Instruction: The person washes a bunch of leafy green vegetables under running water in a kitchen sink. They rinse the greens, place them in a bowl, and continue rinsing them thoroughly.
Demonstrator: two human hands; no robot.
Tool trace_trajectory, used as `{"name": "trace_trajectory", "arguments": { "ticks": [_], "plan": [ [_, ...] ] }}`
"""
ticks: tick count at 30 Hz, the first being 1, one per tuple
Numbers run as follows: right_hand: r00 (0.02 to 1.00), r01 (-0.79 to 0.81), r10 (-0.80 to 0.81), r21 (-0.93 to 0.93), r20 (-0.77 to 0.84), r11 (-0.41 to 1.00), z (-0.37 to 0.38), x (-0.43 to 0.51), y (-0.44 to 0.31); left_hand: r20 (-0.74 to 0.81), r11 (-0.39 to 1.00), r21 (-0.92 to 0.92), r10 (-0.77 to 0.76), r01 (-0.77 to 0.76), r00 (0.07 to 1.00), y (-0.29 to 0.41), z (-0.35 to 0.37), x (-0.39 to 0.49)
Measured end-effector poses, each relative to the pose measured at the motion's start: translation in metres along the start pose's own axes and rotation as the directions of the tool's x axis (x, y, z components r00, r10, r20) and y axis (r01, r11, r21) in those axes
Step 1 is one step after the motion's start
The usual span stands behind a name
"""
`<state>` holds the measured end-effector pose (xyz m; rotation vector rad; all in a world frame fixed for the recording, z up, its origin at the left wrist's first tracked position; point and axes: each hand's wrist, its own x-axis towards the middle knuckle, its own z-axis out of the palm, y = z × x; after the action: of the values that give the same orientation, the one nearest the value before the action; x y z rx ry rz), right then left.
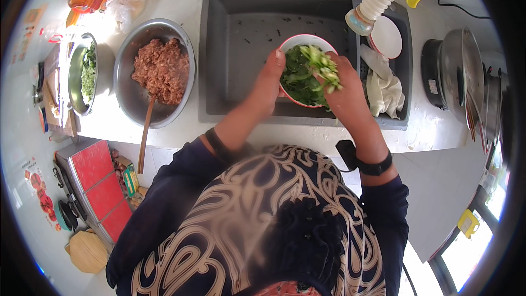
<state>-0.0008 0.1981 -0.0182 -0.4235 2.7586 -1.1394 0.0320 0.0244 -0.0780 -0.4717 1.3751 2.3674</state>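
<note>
Over the grey sink [254,65], my left hand [269,84] grips the near-left rim of a white bowl [294,41] with a red edge, its thumb along the rim. Leafy green herbs [294,68] fill the bowl. My right hand [347,86] is closed around a bunch of pale green stems [320,61], held above the bowl's right side. The leafy ends hang down among the herbs in the bowl. Some of my right fingers are hidden behind the stems.
Left of the sink stands a metal basin of minced meat [160,70] with chopsticks [146,135] in it. Beyond it is a metal bowl of chopped greens [88,76]. A flexible faucet hose [370,6] overhangs the small basin holding a white bowl [386,37] and cloth [384,86].
</note>
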Motion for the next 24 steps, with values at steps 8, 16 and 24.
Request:
{"name": "trace_trajectory", "arguments": {
  "ticks": [8,16,24],
  "plan": [
    [0.99,0.077,-0.135,0.691,0.03,0.718,-0.051,-0.008,-0.033,0.043,0.999,0.038,-0.017,0.015,0.999,-0.004,-0.015,-0.003],
    [0.894,0.443,-0.357,0.641,-0.269,0.626,-0.104,-0.006,-0.062,-0.156,0.997,-0.042,-0.072,0.066,0.985,-0.017,-0.021,-0.008],
    [0.876,0.466,-0.234,0.611,-0.423,0.64,-0.136,-0.021,-0.059,-0.237,0.999,-0.035,-0.027,0.019,0.971,-0.012,-0.031,-0.016]
  ]
}}
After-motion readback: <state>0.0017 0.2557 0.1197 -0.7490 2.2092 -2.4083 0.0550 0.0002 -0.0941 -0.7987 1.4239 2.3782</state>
